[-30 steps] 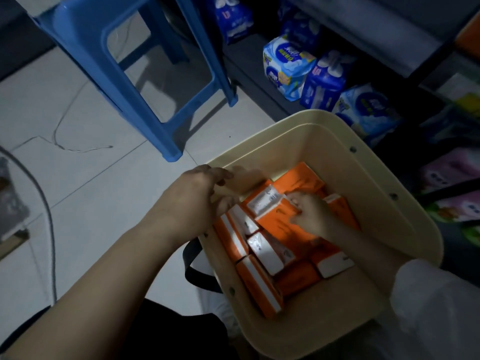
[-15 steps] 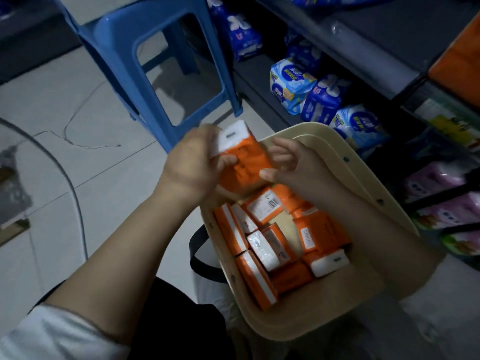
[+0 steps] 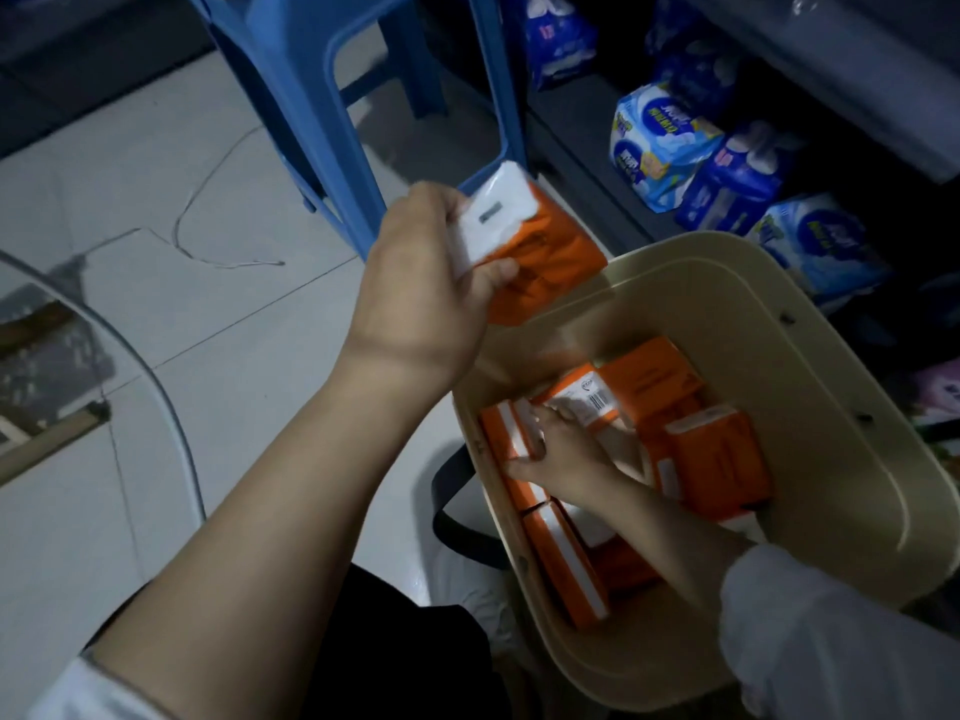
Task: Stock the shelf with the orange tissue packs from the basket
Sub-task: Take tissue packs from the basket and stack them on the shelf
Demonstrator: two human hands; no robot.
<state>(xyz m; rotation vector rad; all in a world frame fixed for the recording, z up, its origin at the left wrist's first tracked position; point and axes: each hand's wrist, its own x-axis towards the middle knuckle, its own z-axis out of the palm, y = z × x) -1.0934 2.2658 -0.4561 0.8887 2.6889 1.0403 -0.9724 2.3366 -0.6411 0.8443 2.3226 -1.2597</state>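
Observation:
My left hand (image 3: 421, 283) grips an orange tissue pack (image 3: 540, 252) with a white end, held above the near-left rim of the cream basket (image 3: 810, 387). Several more orange tissue packs (image 3: 711, 454) lie jumbled on the basket floor. My right hand (image 3: 561, 449) is down inside the basket, fingers closing around an orange and white pack (image 3: 511, 436) at the left wall. Whether that pack is lifted I cannot tell. The dark shelf (image 3: 587, 132) runs along the upper right.
A blue plastic stool (image 3: 332, 111) stands on the tiled floor just beyond my left hand. Blue and white wrapped packs (image 3: 660, 142) fill the lowest shelf level. A black basket handle (image 3: 452, 517) hangs at the near side. A thin cable (image 3: 208, 220) crosses the floor at left.
My left hand kept the pack lifted out of the basket. My right hand let go of it and dropped back into the basket onto another pack.

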